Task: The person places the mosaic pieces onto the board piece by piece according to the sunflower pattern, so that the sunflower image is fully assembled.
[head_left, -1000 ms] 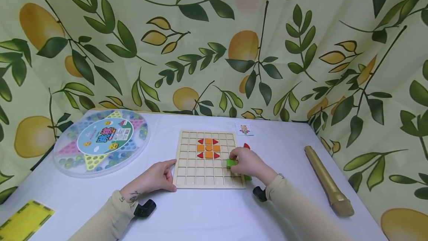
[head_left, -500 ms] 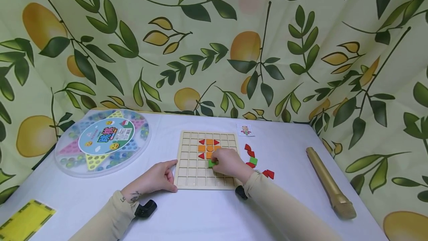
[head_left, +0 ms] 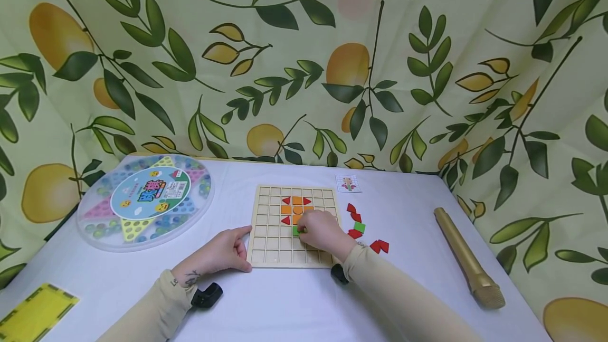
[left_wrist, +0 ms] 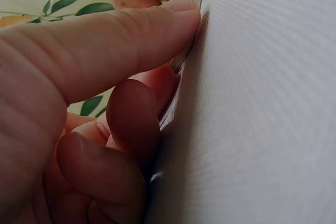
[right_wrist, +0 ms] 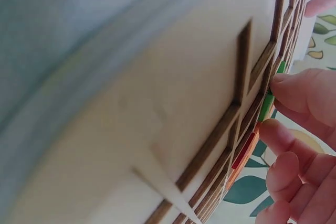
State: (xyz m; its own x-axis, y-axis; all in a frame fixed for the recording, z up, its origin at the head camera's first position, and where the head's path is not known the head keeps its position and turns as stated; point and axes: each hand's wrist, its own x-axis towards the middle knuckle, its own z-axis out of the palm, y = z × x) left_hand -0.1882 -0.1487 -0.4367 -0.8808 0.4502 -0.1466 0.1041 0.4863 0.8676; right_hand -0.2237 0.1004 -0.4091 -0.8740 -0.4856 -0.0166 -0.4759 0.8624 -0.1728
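A pale wooden grid board (head_left: 272, 249) lies flat on the table. Orange pieces (head_left: 286, 209) and red triangles (head_left: 285, 220) form a pattern in its upper middle. At the board's left edge, my left hand (head_left: 216, 251) holds it steady, thumb (left_wrist: 152, 32) against the edge near the front corner and index finger farther up. My right hand (head_left: 324, 230) reaches over the board and pinches a green square tile (head_left: 295, 230) just below the orange pieces. In the right wrist view, green (right_wrist: 266, 107) shows between thumb and finger, low at the grid; the thumb partly hides it.
Several red pieces (head_left: 354, 234) and another green square (head_left: 359, 227) lie right of the board. A small pattern card (head_left: 348, 183) is behind them. A gold microphone (head_left: 467, 257) lies at right, a round Chinese checkers set (head_left: 142, 247) at left, and a yellow panel (head_left: 35, 313) at front left.
My right hand has carried the green tile leftward from the board's right side to the middle, then slightly farther left. Loose pieces at right came into view. The left hand stays put.
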